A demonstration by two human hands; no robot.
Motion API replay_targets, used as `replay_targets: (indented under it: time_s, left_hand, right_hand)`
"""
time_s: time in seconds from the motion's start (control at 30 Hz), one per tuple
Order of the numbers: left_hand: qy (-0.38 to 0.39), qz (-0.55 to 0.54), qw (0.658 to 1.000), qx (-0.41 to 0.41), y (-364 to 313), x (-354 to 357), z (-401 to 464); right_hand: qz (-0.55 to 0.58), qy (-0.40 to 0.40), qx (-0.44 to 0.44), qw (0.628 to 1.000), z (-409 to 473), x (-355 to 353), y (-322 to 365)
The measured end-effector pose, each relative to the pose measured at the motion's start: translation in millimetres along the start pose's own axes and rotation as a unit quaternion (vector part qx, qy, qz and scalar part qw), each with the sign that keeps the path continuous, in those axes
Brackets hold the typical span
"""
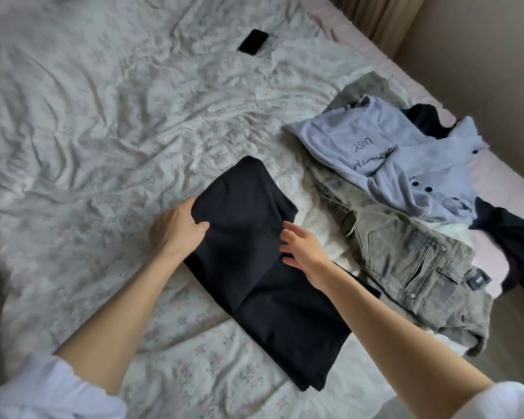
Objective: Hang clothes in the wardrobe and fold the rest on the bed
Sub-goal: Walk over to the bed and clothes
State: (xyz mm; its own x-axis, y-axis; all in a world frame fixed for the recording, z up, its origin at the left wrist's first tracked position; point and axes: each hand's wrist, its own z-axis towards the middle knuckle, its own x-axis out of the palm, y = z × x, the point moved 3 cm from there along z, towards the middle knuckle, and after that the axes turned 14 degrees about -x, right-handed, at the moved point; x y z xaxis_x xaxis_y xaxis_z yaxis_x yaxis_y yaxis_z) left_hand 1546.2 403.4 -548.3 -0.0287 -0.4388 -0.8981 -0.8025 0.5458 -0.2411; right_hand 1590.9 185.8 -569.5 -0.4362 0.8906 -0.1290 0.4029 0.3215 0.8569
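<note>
A black garment (254, 267), folded lengthwise, lies on the bed (88, 131) in front of me. My left hand (176, 228) grips its left edge near the upper fold, thumb on top of the cloth. My right hand (303, 249) rests on the garment's right side with its fingers spread and fairly straight. To the right lie grey-green jeans (406, 261), a light blue top with printed letters (360, 140) and a light blue ribbed cardigan with dark buttons (421, 176).
A black phone (253, 42) lies far up on the floral sheet. More dark clothing (511, 237) sits at the bed's right edge, another dark piece (424, 119) behind the cardigan. A curtain (384, 16) and wall stand at the upper right.
</note>
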Motion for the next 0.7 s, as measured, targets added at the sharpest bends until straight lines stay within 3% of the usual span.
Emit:
replay_targets:
  time_s: [0.1,0.23,0.43,0.53,0.7]
  left_hand:
    - [-0.037,0.026,0.995,0.085,-10,1,-46]
    - [-0.033,0.045,0.975,0.214,-28,29,-113]
    - [0.113,0.125,0.923,0.346,-36,96,-192]
    - [0.23,0.149,0.909,0.314,-27,127,-196]
    - [0.222,0.118,0.945,0.21,-1,156,-167]
  right_hand:
    - [0.072,-0.02,0.001,0.997,-9,-7,3]
    - [0.153,-0.043,-0.007,0.987,-33,-28,-1]
    - [0.151,-0.144,0.055,0.976,-74,-63,-62]
    - [0.117,-0.221,0.085,0.965,-80,-69,-105]
    - [0.056,-0.266,0.129,0.954,-94,-84,-165]
